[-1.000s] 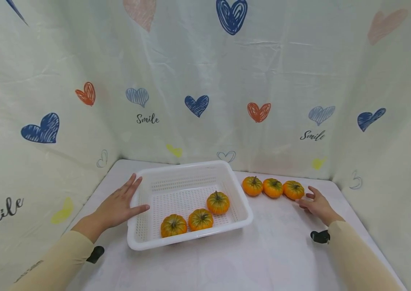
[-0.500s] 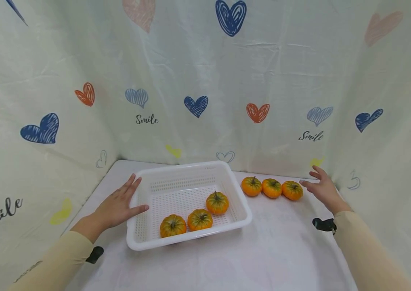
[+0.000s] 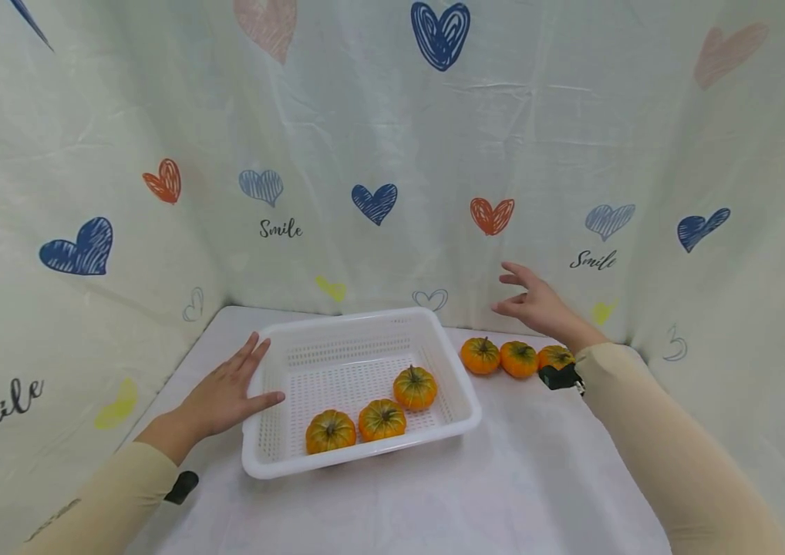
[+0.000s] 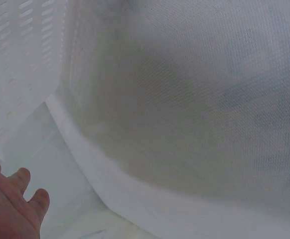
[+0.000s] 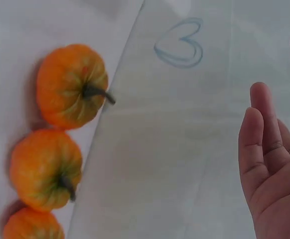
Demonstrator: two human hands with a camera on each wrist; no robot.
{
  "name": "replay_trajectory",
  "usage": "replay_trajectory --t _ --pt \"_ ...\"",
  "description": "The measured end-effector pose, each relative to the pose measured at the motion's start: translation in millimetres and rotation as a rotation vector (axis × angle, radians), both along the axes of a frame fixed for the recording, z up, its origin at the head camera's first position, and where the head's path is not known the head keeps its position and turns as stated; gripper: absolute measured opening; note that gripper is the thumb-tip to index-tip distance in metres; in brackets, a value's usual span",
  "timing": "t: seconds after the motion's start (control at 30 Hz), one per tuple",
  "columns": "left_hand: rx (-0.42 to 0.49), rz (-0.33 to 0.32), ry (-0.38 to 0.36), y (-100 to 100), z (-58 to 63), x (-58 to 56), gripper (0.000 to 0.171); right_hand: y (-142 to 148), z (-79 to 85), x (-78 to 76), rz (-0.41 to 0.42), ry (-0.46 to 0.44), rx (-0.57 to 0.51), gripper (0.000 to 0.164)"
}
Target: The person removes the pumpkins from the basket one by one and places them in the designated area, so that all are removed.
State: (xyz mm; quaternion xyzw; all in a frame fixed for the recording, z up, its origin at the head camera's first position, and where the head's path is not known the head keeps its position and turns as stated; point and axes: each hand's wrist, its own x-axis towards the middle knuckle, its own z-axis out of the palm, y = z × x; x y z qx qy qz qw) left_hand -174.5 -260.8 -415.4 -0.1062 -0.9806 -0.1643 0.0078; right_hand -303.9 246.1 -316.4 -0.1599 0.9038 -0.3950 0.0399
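Currently, right hand [image 3: 540, 306] holds nothing: fingers loosely extended and parted, thumb apart, hovering above the far edge of the worktop, no contact with anything seen. Left hand [image 3: 222, 391] likewise ungrasping: fingers straight and fanned at the left rim of a white, rectangular, perforated plastic basket [image 3: 427, 435], thumb reaching over the rim. Presumably it lies there to steady the basket; pressure cannot be judged.

Inside the basket: three small, round, ribbed orange-and-green pumpkins [image 3: 382, 420], two along the near wall, one farther back towards the right wall; loose spacing suggests no set arrangement. Outside: three matching orange pumpkins [image 3: 520, 359] side by side, just right of the basket, near the worktop's back edge; the line looks deliberate. A dark wrist camera [image 3: 559, 376] partly hides the rightmost.

Outermost: white-covered worktop [image 3: 434, 501], pale heart-printed curtain [image 3: 392, 131] behind.
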Motion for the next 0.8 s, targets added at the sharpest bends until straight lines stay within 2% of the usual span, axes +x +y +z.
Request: replay_trajectory --t 0.17,0.3,0.53,0.8 --pt "0.003 0.008 -0.001 0 -1.0 -0.7 0.101 -55 8.8 -6.8 0.136 -0.007 0.015 0.086" --pt "0.005 0.013 -0.002 0 -1.2 -0.7 0.101 -99 7.4 -6.9 0.243 -0.045 0.037 0.084" --pt "0.002 0.020 -0.003 -1 -3.1 -1.0 0.100 -159 -14.6 -5.4 0.414 -0.161 0.085 0.081" --pt "-0.001 0.019 -0.009 0 -0.4 -1.8 0.100 -195 -41.5 3.1 0.546 -0.249 0.090 0.081"
